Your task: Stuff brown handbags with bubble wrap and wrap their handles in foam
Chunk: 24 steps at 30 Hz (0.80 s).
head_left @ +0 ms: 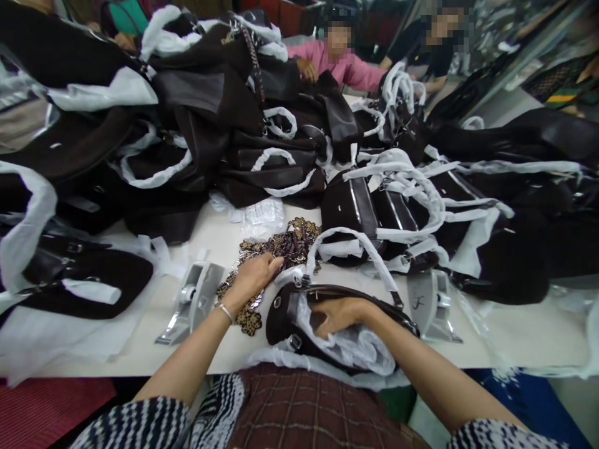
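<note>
My left hand (256,275) rests on a tangled pile of chains with flower-shaped charms (294,240). Its fingers are curled in on the chain and the thumb points right. Just in front of me lies a dark handbag (281,321), its mouth open and white tissue stuffing (369,349) bulging out. Inside that opening is my right hand (341,315), fingers apart against the tissue and lining, fingertips partly hidden. The bag's handle (362,240), wrapped in white, arches up behind it.
Metal tape dispensers (199,296) (433,305) stand left and right of the bag. Dark bags with white-wrapped handles (276,165) crowd the table's far side. A clear plastic packet (264,215) lies behind the chains. Across the table a person in pink (360,75) handles bags.
</note>
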Tool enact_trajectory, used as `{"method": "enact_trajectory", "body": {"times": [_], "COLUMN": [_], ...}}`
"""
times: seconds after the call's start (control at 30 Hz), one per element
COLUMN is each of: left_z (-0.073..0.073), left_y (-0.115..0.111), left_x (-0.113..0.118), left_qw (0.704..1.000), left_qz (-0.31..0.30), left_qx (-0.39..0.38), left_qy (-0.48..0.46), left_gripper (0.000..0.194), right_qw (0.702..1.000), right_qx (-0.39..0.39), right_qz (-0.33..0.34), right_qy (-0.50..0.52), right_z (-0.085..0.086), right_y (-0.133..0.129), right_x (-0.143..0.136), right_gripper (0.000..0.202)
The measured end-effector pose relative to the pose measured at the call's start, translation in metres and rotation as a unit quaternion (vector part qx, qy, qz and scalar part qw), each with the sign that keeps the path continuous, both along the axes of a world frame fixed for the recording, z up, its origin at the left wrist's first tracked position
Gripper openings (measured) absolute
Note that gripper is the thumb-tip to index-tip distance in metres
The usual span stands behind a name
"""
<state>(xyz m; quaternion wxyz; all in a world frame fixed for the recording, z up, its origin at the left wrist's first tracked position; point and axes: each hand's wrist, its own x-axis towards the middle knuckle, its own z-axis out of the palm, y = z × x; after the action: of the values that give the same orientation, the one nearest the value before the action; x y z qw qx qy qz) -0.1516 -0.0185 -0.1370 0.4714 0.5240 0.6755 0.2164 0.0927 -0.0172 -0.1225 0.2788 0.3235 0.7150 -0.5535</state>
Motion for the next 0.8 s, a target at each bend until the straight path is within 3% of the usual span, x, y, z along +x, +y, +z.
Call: {"method": "enact_trajectory", "body": {"times": [0.03, 0.07, 0.17, 0.37, 0.47, 0.57, 0.67, 0.73, 0.8], "left_z": [-0.018, -0.035, -0.068, -0.085, -0.084, -0.067, -0.028, 0.008, 0.043], "left_y": [0.003, 0.005, 0.002, 0.003, 0.006, 0.009, 0.009, 0.003, -0.007], "left_x": [-0.003, -0.004, 0.007, 0.034, 0.038, 0.033, 0.025, 0.024, 0.032], "left_qw": [0.994, 0.986, 0.967, 0.938, 0.917, 0.892, 0.843, 0.83, 0.862], "left_qz": [-0.01, -0.019, -0.025, 0.051, 0.112, 0.184, 0.244, 0.224, 0.125], "left_qx": [-0.098, -0.144, -0.201, -0.19, -0.163, -0.095, 0.04, 0.131, 0.186], "left_qy": [-0.057, -0.086, -0.157, -0.284, -0.345, -0.402, -0.478, -0.494, -0.456], "left_gripper": [0.036, 0.04, 0.05, 0.044, 0.034, 0.03, 0.036, 0.038, 0.038], "right_qw": [1.0, 0.999, 0.994, 0.98, 0.991, 1.0, 0.998, 0.988, 0.981], "right_qx": [-0.003, 0.004, 0.054, 0.132, 0.081, -0.017, 0.037, 0.107, 0.144], "right_qz": [0.027, 0.051, 0.095, 0.105, 0.075, 0.005, 0.024, 0.064, 0.078], "right_qy": [0.008, 0.016, -0.013, -0.109, -0.072, 0.006, -0.037, -0.089, -0.108], "right_z": [0.002, 0.003, 0.007, 0.005, 0.01, 0.024, 0.038, 0.043, 0.042], "right_y": [0.002, 0.004, 0.0, -0.024, -0.015, 0.0, 0.001, -0.01, -0.023], "right_x": [-0.001, -0.002, -0.007, -0.014, -0.003, 0.018, 0.032, 0.034, 0.034], "right_gripper": [0.058, 0.054, 0.043, 0.028, 0.033, 0.061, 0.08, 0.076, 0.064]}}
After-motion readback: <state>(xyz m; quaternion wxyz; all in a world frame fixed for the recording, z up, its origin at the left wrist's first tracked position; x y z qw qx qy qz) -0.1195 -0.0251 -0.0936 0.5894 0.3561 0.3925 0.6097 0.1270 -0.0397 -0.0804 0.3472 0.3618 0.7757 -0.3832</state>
